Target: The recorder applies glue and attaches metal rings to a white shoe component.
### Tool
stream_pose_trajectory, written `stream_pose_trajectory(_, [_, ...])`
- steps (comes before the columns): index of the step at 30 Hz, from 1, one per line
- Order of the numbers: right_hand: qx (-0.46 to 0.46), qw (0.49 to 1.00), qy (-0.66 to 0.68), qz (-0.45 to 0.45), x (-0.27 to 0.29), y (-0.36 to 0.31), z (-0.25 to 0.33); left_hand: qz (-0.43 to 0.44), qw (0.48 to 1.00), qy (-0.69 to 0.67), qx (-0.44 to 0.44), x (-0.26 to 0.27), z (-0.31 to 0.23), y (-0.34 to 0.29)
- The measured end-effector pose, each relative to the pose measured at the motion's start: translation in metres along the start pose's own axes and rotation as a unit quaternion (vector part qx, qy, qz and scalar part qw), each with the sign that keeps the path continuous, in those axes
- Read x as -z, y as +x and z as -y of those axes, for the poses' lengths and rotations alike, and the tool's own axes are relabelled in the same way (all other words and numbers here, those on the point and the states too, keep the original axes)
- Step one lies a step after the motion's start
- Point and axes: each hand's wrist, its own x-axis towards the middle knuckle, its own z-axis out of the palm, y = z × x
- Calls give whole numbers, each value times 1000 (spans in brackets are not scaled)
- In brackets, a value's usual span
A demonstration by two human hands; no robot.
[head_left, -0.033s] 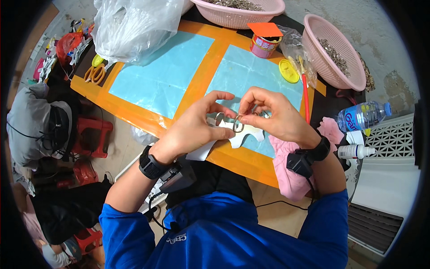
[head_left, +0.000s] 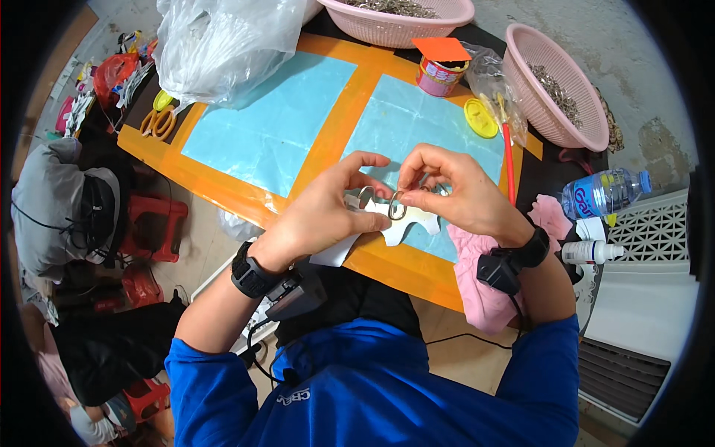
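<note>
Over the near right part of the table, my left hand (head_left: 322,208) is closed around the left end of a white, wavy-edged flat piece (head_left: 414,222). Its thumb lies along the piece's lower side and its fingers curl behind. An oval metal ring (head_left: 398,207) stands upright at the middle of the piece. My right hand (head_left: 458,190) pinches the top of that ring between thumb and forefinger. Another metal loop (head_left: 366,196) shows inside the curve of my left hand. A small metal part under my right fingers is mostly hidden.
Blue sheets (head_left: 272,123) taped in orange cover the table. Around its edge are a clear plastic bag (head_left: 223,52), orange-handled scissors (head_left: 158,123), an open can (head_left: 439,78), a red-handled brush (head_left: 509,164), a pink basket (head_left: 521,74) of metal parts, a pink cloth (head_left: 484,298) and a bottle (head_left: 607,194).
</note>
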Motion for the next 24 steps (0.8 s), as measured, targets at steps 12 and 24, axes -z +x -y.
stream_pose_trajectory(12, [4, 1000, -9, -7, -1, -1, -1, -33, 998, 43, -39, -4, 7, 2])
stream_pose_trajectory(24, [7, 998, -58, 20, -1, -4, 2, -53, 997, 27, -42, -11, 6, -5])
